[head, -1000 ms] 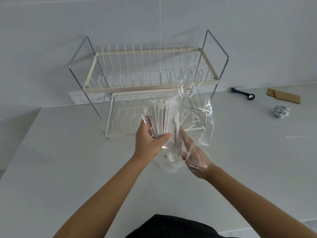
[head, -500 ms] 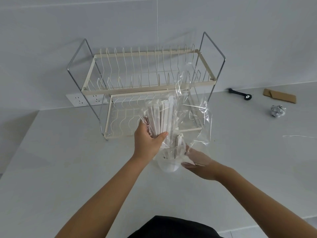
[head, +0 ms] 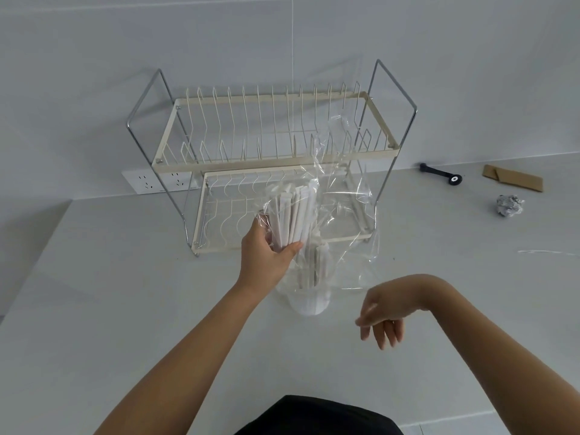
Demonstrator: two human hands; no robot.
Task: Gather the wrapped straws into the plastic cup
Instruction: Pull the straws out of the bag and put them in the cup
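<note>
From my remote seat, I see the left hand (head: 266, 257) gripping a bundle of white paper-wrapped straws (head: 295, 216) through a crinkled clear plastic bag (head: 345, 196), thumb across the front of the bundle and fingers curled behind it. The straws stand nearly upright, their lower ends reaching down into a clear plastic cup (head: 309, 301) that stands on the pale grey countertop (head: 125, 293) directly below and just right of that hand; a few shorter straws appear to sit deeper in the cup, though the film blurs them. The right hand (head: 381, 318) hangs apart to the right of the cup, holding nothing, fingers loose and pointing down. Behind the bundle stands a cream two-tier wire dish rack (head: 270, 164). Far right on the counter lie a black handled tool (head: 441, 175), a folded brown cardboard strip (head: 513, 182) and a crumpled foil ball (head: 509, 206).
</note>
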